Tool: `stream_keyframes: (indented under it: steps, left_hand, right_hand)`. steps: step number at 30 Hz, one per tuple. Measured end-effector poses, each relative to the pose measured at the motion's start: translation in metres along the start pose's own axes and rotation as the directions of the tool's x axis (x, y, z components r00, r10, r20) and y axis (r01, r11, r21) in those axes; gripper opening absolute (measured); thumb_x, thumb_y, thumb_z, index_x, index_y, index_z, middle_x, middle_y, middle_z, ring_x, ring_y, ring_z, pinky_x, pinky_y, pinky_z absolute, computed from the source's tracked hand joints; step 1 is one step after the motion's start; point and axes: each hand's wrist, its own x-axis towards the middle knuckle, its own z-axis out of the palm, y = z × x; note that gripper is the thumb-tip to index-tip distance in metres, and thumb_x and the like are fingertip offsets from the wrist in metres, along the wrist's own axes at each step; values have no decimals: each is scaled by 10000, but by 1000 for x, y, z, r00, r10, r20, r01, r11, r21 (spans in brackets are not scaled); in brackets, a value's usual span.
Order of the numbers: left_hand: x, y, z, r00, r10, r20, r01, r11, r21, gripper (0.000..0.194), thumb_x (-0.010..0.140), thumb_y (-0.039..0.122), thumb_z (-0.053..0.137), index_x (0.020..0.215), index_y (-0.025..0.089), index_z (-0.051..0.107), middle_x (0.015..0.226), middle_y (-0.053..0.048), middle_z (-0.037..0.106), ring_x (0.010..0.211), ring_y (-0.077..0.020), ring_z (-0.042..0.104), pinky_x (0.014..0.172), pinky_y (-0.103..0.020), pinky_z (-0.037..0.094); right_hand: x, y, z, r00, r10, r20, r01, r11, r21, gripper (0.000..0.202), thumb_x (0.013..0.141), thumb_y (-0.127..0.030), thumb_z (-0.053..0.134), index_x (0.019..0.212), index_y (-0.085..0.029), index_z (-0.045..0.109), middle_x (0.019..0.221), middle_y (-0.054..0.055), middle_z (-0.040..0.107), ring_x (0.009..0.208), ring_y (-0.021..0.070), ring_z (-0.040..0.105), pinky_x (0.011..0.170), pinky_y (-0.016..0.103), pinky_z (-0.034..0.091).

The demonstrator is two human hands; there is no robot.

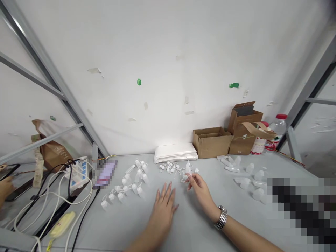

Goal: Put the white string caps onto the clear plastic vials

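My left hand [164,206] lies on the grey tabletop [126,227] with its fingers spread and holds nothing. To its right, my right hand [198,185] pinches a small translucent bottle [188,168] that stands upright between thumb and fingers. Just behind the hands is a pile of small white caps with loops [169,167]. Several capped small bottles [121,196] stand in loose rows to the left. Several translucent bottles without visible caps [244,182] lie or stand at the right.
White sheets [175,152] are stacked by the wall beside a cardboard box [214,145], a brown bag [241,138] and red-capped jars [279,127]. At left are a phone [107,173], power strip [80,173], cables and yellow object [63,224]. Another person's hand [6,187] shows far left.
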Motion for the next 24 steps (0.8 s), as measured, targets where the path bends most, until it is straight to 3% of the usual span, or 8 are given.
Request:
stream_keyframes:
  steps: [5, 7, 10, 14, 17, 20, 22, 24]
  left_hand:
    - [62, -8, -11, 999, -47, -7, 44, 972, -232, 464, 871, 313, 313, 1326, 225, 279, 1425, -85, 264, 1331, -230, 114, 1032, -472, 233]
    - [75, -11, -27, 979, -191, -72, 156, 930, -333, 451, 859, 333, 338, 1293, 211, 339, 1393, -104, 321, 1305, -223, 220, 1015, -417, 279]
    - [76, -19, -49, 898, -424, -117, 335, 832, -442, 328, 844, 316, 353, 1097, 194, 522, 1143, -99, 535, 1067, -192, 503, 916, -340, 386]
    - [61, -26, -56, 860, -509, 46, 485, 784, -388, 280, 759, 311, 484, 1006, 207, 566, 919, -50, 559, 792, -174, 567, 773, -313, 442]
    - [58, -24, -47, 915, -398, 62, 396, 858, -329, 428, 741, 208, 502, 1167, 248, 484, 1024, -55, 532, 915, -181, 542, 814, -302, 421]
    - [64, -21, -37, 993, -114, 36, 119, 959, -258, 461, 770, 105, 425, 1186, 299, 471, 1180, -52, 491, 1059, -185, 479, 876, -312, 385]
    - [70, -19, -33, 999, 27, 37, -19, 978, -209, 426, 787, 82, 390, 1137, 291, 513, 1184, -53, 506, 1073, -190, 471, 890, -321, 373]
    - [75, -17, -30, 996, 75, 50, -66, 985, -158, 365, 798, 88, 392, 1082, 257, 544, 1118, -64, 547, 1053, -196, 482, 893, -323, 367]
  right_hand:
    - [1, -1, 0, 1000, -7, 4, 7, 1000, 0, 417, 677, -601, 545, 772, -195, 550, 679, 10, 560, 532, 135, 499, 584, 294, 429]
    - [2, -4, -2, 1000, -1, -8, 1, 1000, 0, 422, 667, -606, 551, 753, -193, 546, 668, 9, 560, 528, 134, 499, 576, 291, 424]
    - [4, -7, -4, 1000, 4, -22, -4, 1000, 13, 410, 672, -598, 551, 729, -192, 536, 670, 8, 563, 518, 129, 497, 578, 290, 417]
    - [5, -8, -6, 1000, 10, -12, -10, 999, 38, 386, 697, -579, 541, 726, -195, 534, 674, 6, 568, 525, 130, 503, 598, 293, 413]
    - [4, -8, -5, 1000, 13, -7, -13, 999, 46, 385, 690, -578, 552, 718, -194, 541, 660, 5, 568, 528, 132, 503, 594, 293, 414]
    - [4, -7, -5, 1000, 11, 0, -11, 999, 53, 393, 678, -582, 562, 722, -192, 542, 654, 4, 565, 526, 133, 503, 582, 293, 413]
    - [4, -6, -5, 1000, 9, 0, -9, 998, 61, 398, 678, -587, 558, 723, -192, 539, 654, 3, 562, 521, 132, 502, 578, 292, 412]
    - [5, -5, -5, 1000, 7, 4, -7, 998, 66, 401, 680, -590, 554, 722, -191, 537, 652, 0, 560, 520, 131, 504, 577, 291, 412]
